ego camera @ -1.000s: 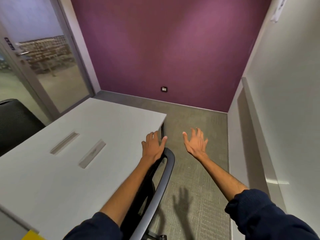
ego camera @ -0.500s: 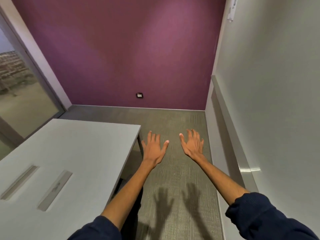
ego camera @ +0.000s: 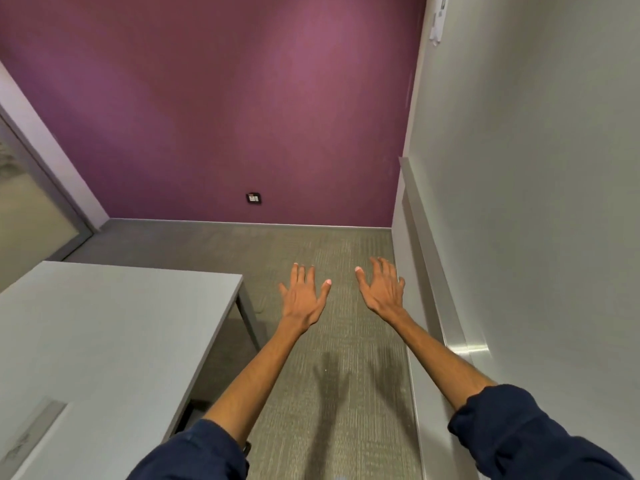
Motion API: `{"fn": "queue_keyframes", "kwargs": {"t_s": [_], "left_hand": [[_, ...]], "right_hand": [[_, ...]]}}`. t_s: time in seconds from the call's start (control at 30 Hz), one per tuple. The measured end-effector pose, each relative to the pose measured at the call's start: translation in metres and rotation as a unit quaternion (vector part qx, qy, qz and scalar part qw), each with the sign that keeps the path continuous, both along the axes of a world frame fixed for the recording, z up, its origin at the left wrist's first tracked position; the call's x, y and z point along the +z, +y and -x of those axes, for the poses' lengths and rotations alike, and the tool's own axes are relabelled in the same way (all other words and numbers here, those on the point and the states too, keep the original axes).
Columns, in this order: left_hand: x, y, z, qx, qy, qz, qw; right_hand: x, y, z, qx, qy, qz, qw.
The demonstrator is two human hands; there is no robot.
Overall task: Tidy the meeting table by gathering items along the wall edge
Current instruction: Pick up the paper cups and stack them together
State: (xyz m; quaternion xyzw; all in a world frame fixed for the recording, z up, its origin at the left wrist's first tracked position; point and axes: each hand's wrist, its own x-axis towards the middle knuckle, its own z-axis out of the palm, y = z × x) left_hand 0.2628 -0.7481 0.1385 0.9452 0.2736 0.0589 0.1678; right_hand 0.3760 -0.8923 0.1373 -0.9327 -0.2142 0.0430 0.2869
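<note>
Purple wall (ego camera: pixel 242 98) fills the far end of the small room, with a dark socket (ego camera: pixel 253 198) set low in it just above the grey carpet (ego camera: pixel 311 244). A white wall (ego camera: pixel 536 202) with a pale ledge (ego camera: pixel 426 254) runs down the right side, and a glass door (ego camera: pixel 27 209) shows at the left edge.

The white tabletop (ego camera: pixel 104 323) lies at the lower left, its near corner just left of the left forearm. One cable slot (ego camera: pixel 31 431) is visible in it near the bottom edge.

Both arms reach forward in dark blue sleeves (ego camera: pixel 519 434). The left hand (ego camera: pixel 303 296) is spread, palm down, over the carpet beside the tabletop's corner, holding nothing. The right hand (ego camera: pixel 381 289) is spread too, fingers fanned, near the ledge, also holding nothing. Their shadows (ego camera: pixel 332 375) fall on the carpet below.

Compared with a second ago, the view has swung to the right. The tabletop takes up less of the frame and shows one slot instead of two. The black chair under the left hand has left the view, and that hand now hangs over bare carpet.
</note>
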Motion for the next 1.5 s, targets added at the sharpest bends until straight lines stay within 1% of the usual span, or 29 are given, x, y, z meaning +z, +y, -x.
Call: {"fn": "queue_keyframes", "kwargs": {"t_s": [0.23, 0.33, 0.53, 0.6, 0.67, 0.83, 0.97, 1.2, 1.37, 1.5], "left_hand": [[-0.011, 0.023, -0.087, -0.011, 0.019, -0.004, 1.000], [-0.017, 0.042, -0.127, -0.014, 0.031, -0.003, 0.999], [-0.021, 0.109, -0.228, 0.047, 0.071, -0.014, 0.996], [-0.018, 0.130, -0.262, 0.055, 0.062, -0.005, 0.997], [-0.013, 0.150, -0.294, 0.040, 0.045, -0.014, 0.998], [-0.011, 0.183, -0.349, 0.028, 0.028, 0.006, 0.999], [-0.018, 0.219, -0.383, 0.038, 0.019, 0.006, 0.999], [-0.032, 0.306, -0.455, 0.080, 0.007, 0.011, 0.997], [-0.026, 0.378, -0.515, 0.126, -0.008, -0.003, 0.992], [-0.012, 0.432, -0.548, 0.181, -0.016, -0.012, 0.983]], "right_hand": [[-0.019, 0.013, -0.082, 0.033, -0.007, 0.015, 0.999], [-0.025, 0.028, -0.124, 0.026, 0.009, 0.025, 0.999], [-0.022, 0.087, -0.226, 0.054, 0.010, 0.044, 0.997], [-0.016, 0.106, -0.263, 0.063, -0.001, 0.048, 0.997], [-0.010, 0.126, -0.298, 0.054, 0.003, 0.038, 0.998], [-0.010, 0.169, -0.352, 0.050, 0.006, 0.030, 0.998], [-0.018, 0.217, -0.387, 0.051, 0.027, 0.039, 0.998], [-0.031, 0.320, -0.472, 0.103, 0.033, 0.032, 0.994], [-0.023, 0.409, -0.547, 0.148, 0.011, 0.023, 0.989], [-0.011, 0.476, -0.590, 0.209, -0.024, 0.019, 0.977]]}}
